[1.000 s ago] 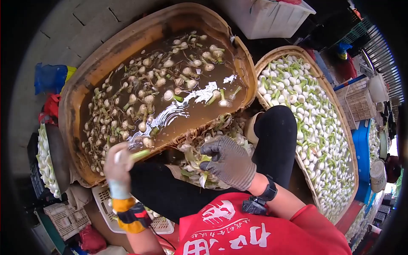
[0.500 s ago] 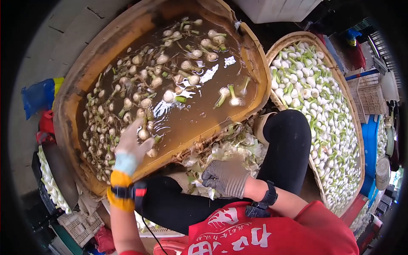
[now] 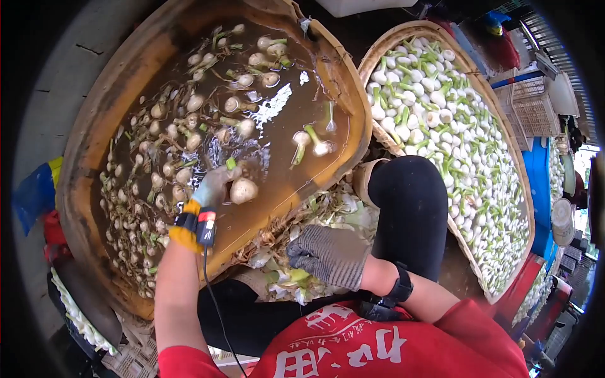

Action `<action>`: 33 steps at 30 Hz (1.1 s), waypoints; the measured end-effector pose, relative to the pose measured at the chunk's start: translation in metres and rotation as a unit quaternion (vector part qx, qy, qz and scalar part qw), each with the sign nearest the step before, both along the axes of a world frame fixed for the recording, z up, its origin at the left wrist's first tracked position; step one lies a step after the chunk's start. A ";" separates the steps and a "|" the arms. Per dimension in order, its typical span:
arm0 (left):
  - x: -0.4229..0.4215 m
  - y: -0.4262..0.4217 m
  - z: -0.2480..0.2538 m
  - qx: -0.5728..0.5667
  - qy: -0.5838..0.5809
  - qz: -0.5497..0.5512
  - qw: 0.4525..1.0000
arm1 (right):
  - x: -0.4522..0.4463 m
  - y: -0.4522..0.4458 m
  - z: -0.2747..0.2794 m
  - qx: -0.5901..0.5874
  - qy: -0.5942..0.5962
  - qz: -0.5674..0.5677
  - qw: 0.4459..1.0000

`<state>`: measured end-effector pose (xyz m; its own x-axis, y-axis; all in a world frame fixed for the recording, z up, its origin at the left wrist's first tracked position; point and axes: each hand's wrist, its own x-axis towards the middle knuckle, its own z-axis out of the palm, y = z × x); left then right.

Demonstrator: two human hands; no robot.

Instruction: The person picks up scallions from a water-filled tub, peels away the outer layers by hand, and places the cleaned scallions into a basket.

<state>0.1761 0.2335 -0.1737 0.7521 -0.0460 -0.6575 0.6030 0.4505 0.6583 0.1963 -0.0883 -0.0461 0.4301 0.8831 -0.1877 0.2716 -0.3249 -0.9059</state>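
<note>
Left of centre, the left hand [image 3: 215,186] touches a large onion [image 3: 243,190] in the tub [image 3: 360,113], its exact grip unclear. At lower centre, the right hand [image 3: 331,255] has its grip curled closed. White onions [image 3: 433,120] fill the right-hand container, but many brownish ones [image 3: 195,103] float unsorted.

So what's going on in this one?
A person reaches their pale-gloved left hand into a brown tub of murky water and floating, stemmed white bulbs, fingers at one large bulb. Their grey-striped-gloved right hand is curled closed over a heap of pale peelings; any contents are hidden. Cleaner-looking bulbs fill a tan-rimmed tub to the right.
</note>
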 end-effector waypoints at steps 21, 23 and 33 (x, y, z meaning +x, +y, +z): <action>-0.147 -0.207 0.192 -0.040 -0.029 0.388 0.920 | -0.059 -0.005 0.073 0.077 -0.322 -0.051 0.942; -0.157 -0.205 0.199 0.026 -0.058 0.345 0.937 | -0.068 -0.007 0.071 0.112 -0.286 -0.083 0.948; -0.185 -0.216 0.211 -0.174 -0.195 0.290 0.921 | -0.020 -0.024 0.114 0.150 -0.302 -0.228 0.914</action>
<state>-0.0086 0.0172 0.0369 0.8922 0.2802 -0.3541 -0.0561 0.8469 0.5288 0.1766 -0.1120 0.0679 0.7108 0.5595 0.4264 0.6497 -0.2898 -0.7028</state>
